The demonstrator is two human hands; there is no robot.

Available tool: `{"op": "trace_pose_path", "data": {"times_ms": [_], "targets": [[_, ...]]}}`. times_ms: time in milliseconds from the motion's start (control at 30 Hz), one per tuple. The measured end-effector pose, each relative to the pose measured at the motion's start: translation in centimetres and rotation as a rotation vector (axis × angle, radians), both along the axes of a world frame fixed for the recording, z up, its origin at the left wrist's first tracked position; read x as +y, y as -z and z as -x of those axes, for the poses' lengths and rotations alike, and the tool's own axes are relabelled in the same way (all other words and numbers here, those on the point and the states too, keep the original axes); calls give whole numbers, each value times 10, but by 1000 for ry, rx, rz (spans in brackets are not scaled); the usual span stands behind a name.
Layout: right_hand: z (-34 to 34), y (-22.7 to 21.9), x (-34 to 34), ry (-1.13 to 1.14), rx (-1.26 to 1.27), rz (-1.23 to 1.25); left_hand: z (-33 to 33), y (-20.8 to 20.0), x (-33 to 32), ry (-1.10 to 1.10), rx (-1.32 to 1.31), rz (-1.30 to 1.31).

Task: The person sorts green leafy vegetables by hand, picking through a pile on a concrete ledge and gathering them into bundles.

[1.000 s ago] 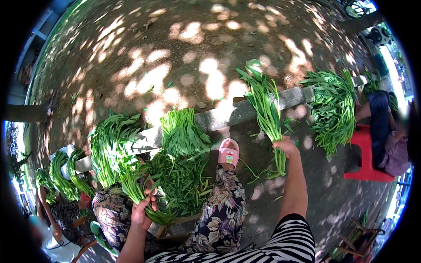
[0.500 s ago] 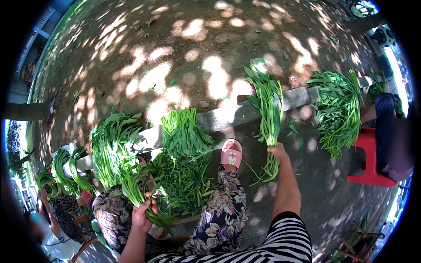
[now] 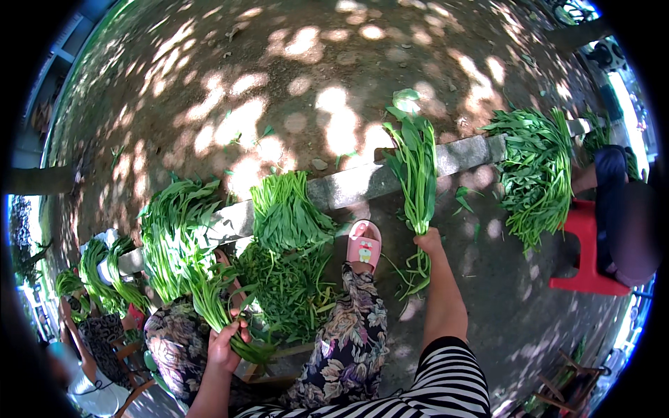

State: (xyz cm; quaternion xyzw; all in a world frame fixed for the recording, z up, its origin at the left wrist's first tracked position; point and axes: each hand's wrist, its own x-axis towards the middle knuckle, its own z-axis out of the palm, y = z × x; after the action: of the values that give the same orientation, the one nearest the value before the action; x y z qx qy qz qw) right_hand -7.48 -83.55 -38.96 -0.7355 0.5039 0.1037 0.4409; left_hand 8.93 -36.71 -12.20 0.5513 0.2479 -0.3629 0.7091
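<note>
In my left hand [image 3: 224, 348], low and close to me, is a small bunch of long-stemmed leafy greens [image 3: 209, 296], its stems pointing away. My right hand [image 3: 428, 240] reaches forward with its fingers closed round a second bunch of greens [image 3: 420, 181]. That bunch extends away from me over the stone ledge, with a few loose ends hanging below my fist. Between my hands, a cut-looking bundle of greens [image 3: 289, 209] lies over the ledge. A larger heap of greens [image 3: 178, 230] drapes over the ledge on the left.
A low stone ledge [image 3: 348, 188] crosses in front of me. Loose leaves [image 3: 286, 292] are piled by my pink slipper [image 3: 364, 244]. More greens [image 3: 533, 171] hang on the ledge at right, near a person on a red stool [image 3: 585, 254]. Another person [image 3: 97, 383] sits at left.
My right hand and its bunch have shifted slightly left, and the bunch looks narrower and straighter. My left hand still grips its greens in nearly the same place.
</note>
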Motion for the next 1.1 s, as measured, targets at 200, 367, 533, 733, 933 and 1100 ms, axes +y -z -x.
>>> {"op": "trace_pose_path", "data": {"times_ms": [200,367,533,733,933,1100], "targets": [[-5,-4,-2,-103,113,49,6,-3,0,-29,12,-2],[4,-19,-3,-154,133,86,6,-4,-2,-29,4,44],[1,-54,2,-138,180,134,5,-11,0,-23,-68,73],[-12,-109,-6,48,-218,545,-3,-47,-9,32,-214,215],[-109,-305,120,-180,-648,-12,-28,-84,5,20,-219,380],[-129,-377,256,-885,-538,-12,-60,-72,18,90,-165,508]]}}
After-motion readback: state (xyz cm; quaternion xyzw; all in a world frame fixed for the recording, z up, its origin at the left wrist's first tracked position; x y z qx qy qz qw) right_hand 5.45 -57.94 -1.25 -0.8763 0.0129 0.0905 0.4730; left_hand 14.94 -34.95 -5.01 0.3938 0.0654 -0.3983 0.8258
